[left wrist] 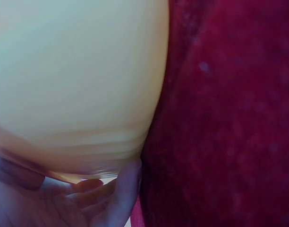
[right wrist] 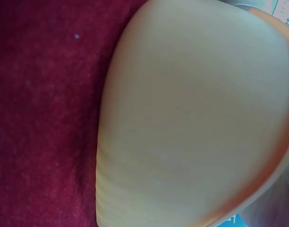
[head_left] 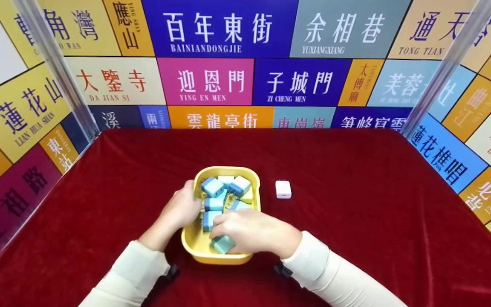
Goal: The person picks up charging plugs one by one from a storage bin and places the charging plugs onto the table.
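A yellow plastic bin [head_left: 218, 258] stands on the red cloth. Inside it lie several power adapters, mostly two-tone blue, such as this blue adapter [head_left: 214, 204]. My left hand [head_left: 184, 206] holds the bin by its left wall; the left wrist view shows its fingers [left wrist: 123, 194] against the bin's outer side. Reaching over the right rim, my right hand [head_left: 249, 232] has its fingers down in the bin around a teal adapter [head_left: 223, 244] near the front end. Those fingertips are partly hidden. In the right wrist view the bin's wall [right wrist: 182, 109] covers the hand's work.
A white adapter [head_left: 283, 189] lies on the red cloth [head_left: 356, 204], right of the bin, prongs pointing away. Printed panels with large characters [head_left: 211, 81] stand behind the table and along both sides. Clear posts [head_left: 433, 68] rise at the back corners.
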The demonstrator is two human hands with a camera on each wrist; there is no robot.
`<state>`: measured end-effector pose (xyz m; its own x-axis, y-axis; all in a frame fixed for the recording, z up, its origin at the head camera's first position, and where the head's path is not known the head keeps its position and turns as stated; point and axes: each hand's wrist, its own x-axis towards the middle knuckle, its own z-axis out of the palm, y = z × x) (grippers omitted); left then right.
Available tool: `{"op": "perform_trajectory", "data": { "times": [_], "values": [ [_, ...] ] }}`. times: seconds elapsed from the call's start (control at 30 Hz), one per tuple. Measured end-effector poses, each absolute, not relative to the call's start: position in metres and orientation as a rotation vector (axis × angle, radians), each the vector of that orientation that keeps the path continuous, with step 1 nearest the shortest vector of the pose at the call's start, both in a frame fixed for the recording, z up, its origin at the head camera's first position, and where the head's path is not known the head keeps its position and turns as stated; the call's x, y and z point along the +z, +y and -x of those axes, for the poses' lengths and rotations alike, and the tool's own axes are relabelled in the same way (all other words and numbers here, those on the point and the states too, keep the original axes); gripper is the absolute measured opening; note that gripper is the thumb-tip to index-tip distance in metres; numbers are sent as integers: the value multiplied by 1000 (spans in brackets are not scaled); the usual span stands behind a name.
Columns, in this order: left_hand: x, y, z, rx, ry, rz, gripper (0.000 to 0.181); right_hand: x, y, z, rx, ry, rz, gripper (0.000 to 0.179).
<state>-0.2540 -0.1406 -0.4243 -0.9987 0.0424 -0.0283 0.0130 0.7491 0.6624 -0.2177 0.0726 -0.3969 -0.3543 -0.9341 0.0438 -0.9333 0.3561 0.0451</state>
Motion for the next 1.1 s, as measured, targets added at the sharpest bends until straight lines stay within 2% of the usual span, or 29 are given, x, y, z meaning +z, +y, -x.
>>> {"op": "perform_trajectory", "data": {
  "times": [0.6,0.9,1.1],
  "values": [
    [-425,-140,255,1104,2889,-35,55,-394,76,220,4,-2488,-1766,25],
    [-425,-140,255,1093,2886,-38,56,-380,81,219,36,-2501,-1739,39],
    [-425,-141,255,1098,2883,-35,57,-370,87,222,74,-2526,-1714,39]
  ]
}}
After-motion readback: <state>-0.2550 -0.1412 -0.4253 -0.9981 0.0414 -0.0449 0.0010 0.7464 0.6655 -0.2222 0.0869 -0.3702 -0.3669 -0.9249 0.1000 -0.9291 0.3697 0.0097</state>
